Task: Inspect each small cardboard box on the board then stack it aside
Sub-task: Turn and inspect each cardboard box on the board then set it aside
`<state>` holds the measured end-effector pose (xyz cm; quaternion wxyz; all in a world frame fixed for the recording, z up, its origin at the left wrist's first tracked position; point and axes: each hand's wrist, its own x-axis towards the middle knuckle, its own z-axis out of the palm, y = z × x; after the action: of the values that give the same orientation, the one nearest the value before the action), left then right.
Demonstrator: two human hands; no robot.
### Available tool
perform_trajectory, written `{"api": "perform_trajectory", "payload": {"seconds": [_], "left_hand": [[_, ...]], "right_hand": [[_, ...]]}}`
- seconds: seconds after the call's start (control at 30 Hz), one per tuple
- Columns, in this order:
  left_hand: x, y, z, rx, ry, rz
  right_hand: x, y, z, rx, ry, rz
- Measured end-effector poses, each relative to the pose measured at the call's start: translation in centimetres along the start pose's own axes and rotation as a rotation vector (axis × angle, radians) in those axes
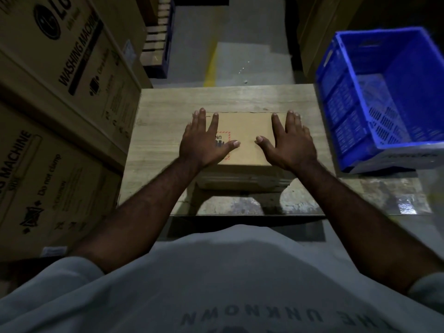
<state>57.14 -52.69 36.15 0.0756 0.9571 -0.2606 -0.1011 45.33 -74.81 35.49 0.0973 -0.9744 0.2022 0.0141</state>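
Left hand (204, 143) and right hand (289, 144) lie flat, fingers spread, atop a small cardboard box (245, 140) on the wooden board (153, 131). The left hand partly hides its printed label (222, 138).

The scene is dim, with soft dark shadows under both arms. A glare patch shines on the floor (406, 207) at right. Wide-angle bending warps the edges, and the blue crate (384, 97) is blurred.

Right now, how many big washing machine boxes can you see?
2, both stacked at the left beside the board: the upper washing machine box and the lower washing machine box beneath it. More may be hidden beyond the picture's edge.
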Motion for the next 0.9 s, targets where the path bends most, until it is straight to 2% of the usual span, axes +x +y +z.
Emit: {"api": "perform_trajectory", "payload": {"seconds": [0.23,0.37,0.43,0.53,0.67,0.77,0.9], "left_hand": [[-0.7,-0.3,0.2,-0.132,0.060,-0.006],[-1.1,-1.0,1.5,-0.305,0.295,-0.088],[-1.9,-1.3,2.3,-0.333,0.358,-0.130],[-3.3,-1.8,3.4,-0.407,0.365,-0.159],[-5.7,-2.0,4.2,-0.673,0.339,-0.257],[-7.1,-1.9,4.3,-0.898,0.320,-0.326],[-7.9,-1.8,3.9,-1.035,0.282,-0.357]], "right_hand": [[-0.8,0.0,-0.1,0.059,0.038,0.008],[-1.4,-0.1,-0.4,0.176,0.114,-0.007],[-1.7,-0.1,-0.3,0.213,0.169,0.000],[-2.3,-0.3,-0.5,0.197,0.206,0.009],[-4.2,-1.3,-0.3,0.023,0.238,-0.034],[-5.9,-2.1,1.1,0.029,0.188,0.078],[-6.2,-2.2,1.8,0.060,0.165,0.187]]}}
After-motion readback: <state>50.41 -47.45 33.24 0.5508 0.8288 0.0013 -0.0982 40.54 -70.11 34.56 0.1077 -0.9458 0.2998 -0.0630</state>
